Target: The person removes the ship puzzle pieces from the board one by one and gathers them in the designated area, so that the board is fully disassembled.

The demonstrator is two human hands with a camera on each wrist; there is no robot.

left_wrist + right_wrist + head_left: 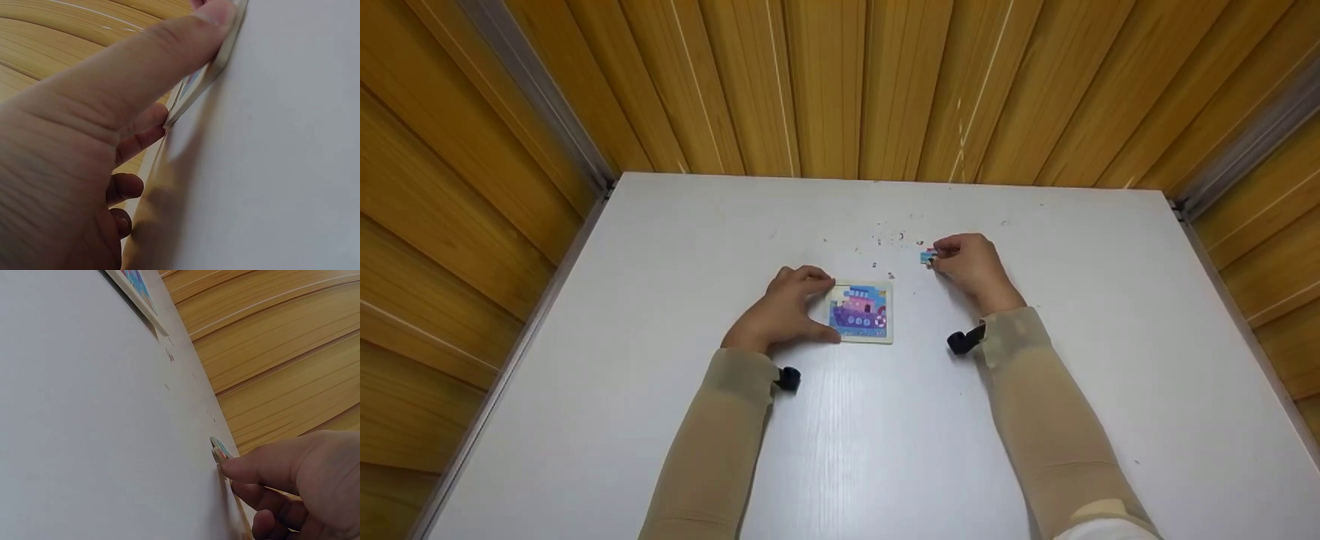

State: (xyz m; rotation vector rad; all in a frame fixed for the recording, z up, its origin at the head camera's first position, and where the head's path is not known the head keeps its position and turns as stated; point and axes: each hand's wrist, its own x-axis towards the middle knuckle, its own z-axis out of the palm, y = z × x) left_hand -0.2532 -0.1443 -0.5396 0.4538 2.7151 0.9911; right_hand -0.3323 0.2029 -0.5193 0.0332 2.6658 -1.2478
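A square picture puzzle [861, 313] in a pale frame lies mid-table, showing a pink and purple ship on blue. My left hand [784, 309] grips it from the left side, thumb at the near edge and fingertips at the far edge. In the left wrist view, the thumb [169, 48] presses the rim of the pale frame [194, 93]. Farther right and back, my right hand [971, 266] pinches a small flat puzzle piece [928, 257], blue with a little pink. The right wrist view shows that piece [220, 449] at the thumb tip; fingers hide part of it.
Tiny scraps [901, 236] are scattered on the white table [660, 300] beyond the puzzle and left of my right hand. Yellow wood-look panels [825, 90] stand along the back and both sides. A small black camera [960, 343] sits at each wrist.
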